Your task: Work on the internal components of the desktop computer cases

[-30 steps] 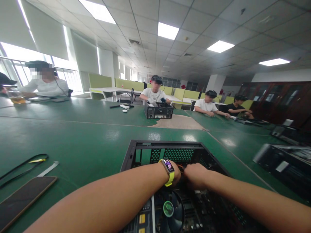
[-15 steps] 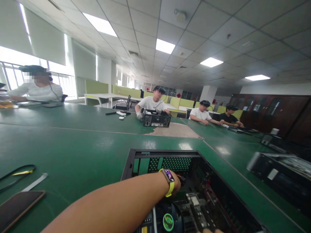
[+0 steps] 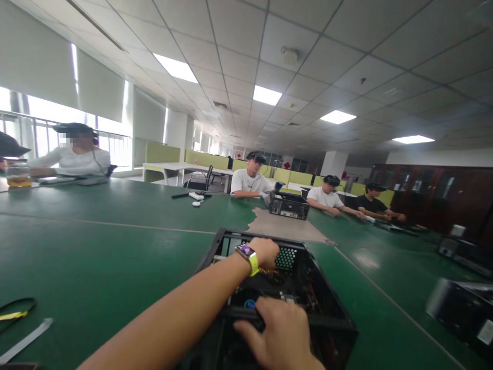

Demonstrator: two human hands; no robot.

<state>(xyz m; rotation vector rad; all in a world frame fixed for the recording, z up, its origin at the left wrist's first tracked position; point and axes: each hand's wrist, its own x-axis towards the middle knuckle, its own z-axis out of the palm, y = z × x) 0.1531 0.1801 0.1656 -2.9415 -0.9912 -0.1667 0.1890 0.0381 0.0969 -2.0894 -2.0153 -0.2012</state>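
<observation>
A black open computer case (image 3: pixel 331 288) lies before me on the green table, with perforated metal in its far wall. My left hand (image 3: pixel 265 253), wearing a watch with a yellow-green strap (image 3: pixel 253 263), is closed at that far side; its fingertips are hidden, so what it grips cannot be told. Just below it are orange and dark wires (image 3: pixel 271 275). On the near crossbar of the case, my right hand (image 3: pixel 285 329) is gripping, fingers over the bar and thumb on the near side. Behind its fingers shows a fan with a blue round label (image 3: pixel 250 304).
Across the table a person (image 3: pixel 250 180) handles another computer case (image 3: pixel 289 206) near a bare tan patch (image 3: pixel 285 226). Further cases (image 3: pixel 466 313) stand at right. A black cable loop (image 3: pixel 17 303) and a pale strip (image 3: pixel 26 341) lie at left. Other people sit around.
My left hand has moved up to the far side of the case. My right hand has come into view on the near bar. The person opposite has shifted their case to the right.
</observation>
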